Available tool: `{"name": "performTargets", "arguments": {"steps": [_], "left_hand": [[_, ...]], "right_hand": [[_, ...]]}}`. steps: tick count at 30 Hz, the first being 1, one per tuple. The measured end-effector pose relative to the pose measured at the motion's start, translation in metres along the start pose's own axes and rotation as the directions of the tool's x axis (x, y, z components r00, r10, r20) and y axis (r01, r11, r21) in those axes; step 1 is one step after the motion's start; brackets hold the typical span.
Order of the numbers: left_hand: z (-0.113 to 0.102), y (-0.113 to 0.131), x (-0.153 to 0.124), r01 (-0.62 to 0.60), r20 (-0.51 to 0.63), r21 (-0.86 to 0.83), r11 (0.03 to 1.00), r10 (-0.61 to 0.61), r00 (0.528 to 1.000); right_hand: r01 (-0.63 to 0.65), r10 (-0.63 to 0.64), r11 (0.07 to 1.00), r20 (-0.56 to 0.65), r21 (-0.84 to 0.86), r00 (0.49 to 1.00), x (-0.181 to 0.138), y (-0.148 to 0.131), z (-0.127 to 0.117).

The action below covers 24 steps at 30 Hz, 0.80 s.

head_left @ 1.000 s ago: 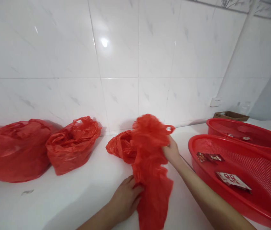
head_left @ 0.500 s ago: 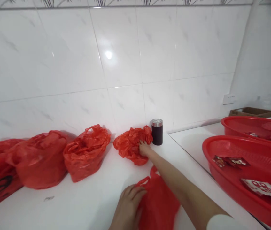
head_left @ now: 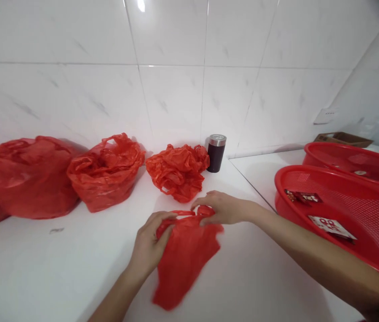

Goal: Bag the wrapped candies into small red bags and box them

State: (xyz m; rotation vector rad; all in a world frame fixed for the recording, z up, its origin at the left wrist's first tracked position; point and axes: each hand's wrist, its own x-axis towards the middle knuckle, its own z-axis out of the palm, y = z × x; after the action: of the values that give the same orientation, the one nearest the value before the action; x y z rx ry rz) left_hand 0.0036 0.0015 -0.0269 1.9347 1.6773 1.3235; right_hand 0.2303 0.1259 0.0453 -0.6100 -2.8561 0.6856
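Observation:
A flattened red plastic bag [head_left: 187, 255] hangs between my two hands over the white table, its handle end toward the wall. My left hand [head_left: 151, 237] pinches the bag's upper left edge between thumb and fingers. At the upper right edge, my right hand [head_left: 218, 208] is closed on the handle part. Just beyond my hands lies a crumpled heap of red plastic bags [head_left: 178, 172]. Touching or close beside that heap stands a dark cup with a silver lid [head_left: 216, 153].
Left along the wall sit an open-topped red bag [head_left: 109, 174] and a fuller red bag [head_left: 31, 179]. On the right, a red plastic basket [head_left: 283, 192] holds several small packets; a second red basket [head_left: 323, 150] stands behind it, near a cardboard box [head_left: 343, 138].
My right hand has drawn back from the crumpled heap and now grips the red bag together with my left hand. The view has tilted downward.

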Motion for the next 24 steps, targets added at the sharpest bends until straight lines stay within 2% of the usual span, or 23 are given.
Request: {"name": "performTargets", "arguments": {"steps": [1,3,6,8,11,13,14,16,18,21,22,24], "left_hand": [[-0.003,0.001,0.000,0.004,-0.025,0.020,1.000,-0.003,1.000],[-0.010,0.005,0.001,-0.018,-0.062,0.070,0.997,0.022,0.998],[-0.024,0.012,0.006,-0.140,-0.057,0.169,0.976,0.152,0.987],[-0.033,0.020,0.011,-0.232,-0.025,0.245,0.941,0.246,0.969],[-0.045,0.031,0.019,-0.310,0.012,0.344,0.886,0.326,0.945],[-0.051,0.038,0.024,-0.326,0.020,0.403,0.855,0.348,0.937],[-0.052,0.041,0.026,-0.338,0.024,0.430,0.837,0.364,0.931],[-0.053,0.047,0.029,-0.377,0.047,0.479,0.793,0.405,0.913],[-0.050,0.053,0.031,-0.424,0.083,0.511,0.747,0.448,0.890],[-0.040,0.061,0.032,-0.477,0.120,0.528,0.703,0.494,0.861],[-0.036,0.064,0.032,-0.492,0.128,0.530,0.691,0.508,0.852],[-0.029,0.069,0.030,-0.520,0.143,0.535,0.666,0.535,0.832]], "right_hand": [[-0.021,0.020,1.000,0.034,0.017,0.999,-0.011,-0.002,-0.003],[-0.062,0.062,0.994,0.008,0.089,0.998,-0.029,-0.005,-0.012],[-0.116,0.149,0.975,-0.167,0.191,0.975,-0.053,-0.005,-0.030],[-0.164,0.213,0.971,-0.323,0.171,0.922,-0.066,-0.004,-0.040],[-0.251,0.285,0.958,-0.526,0.138,0.801,-0.080,0.004,-0.048],[-0.299,0.318,0.945,-0.594,0.133,0.739,-0.087,0.011,-0.052],[-0.321,0.330,0.939,-0.602,0.128,0.727,-0.090,0.012,-0.054],[-0.350,0.335,0.932,-0.593,0.094,0.732,-0.095,0.006,-0.060],[-0.327,0.283,0.944,-0.604,0.038,0.745,-0.098,-0.013,-0.064],[-0.140,0.096,0.990,-0.645,-0.017,0.758,-0.091,-0.056,-0.060],[-0.063,0.037,0.998,-0.632,-0.019,0.774,-0.084,-0.070,-0.054],[0.008,-0.016,1.000,-0.512,-0.017,0.859,-0.067,-0.087,-0.035]]}}
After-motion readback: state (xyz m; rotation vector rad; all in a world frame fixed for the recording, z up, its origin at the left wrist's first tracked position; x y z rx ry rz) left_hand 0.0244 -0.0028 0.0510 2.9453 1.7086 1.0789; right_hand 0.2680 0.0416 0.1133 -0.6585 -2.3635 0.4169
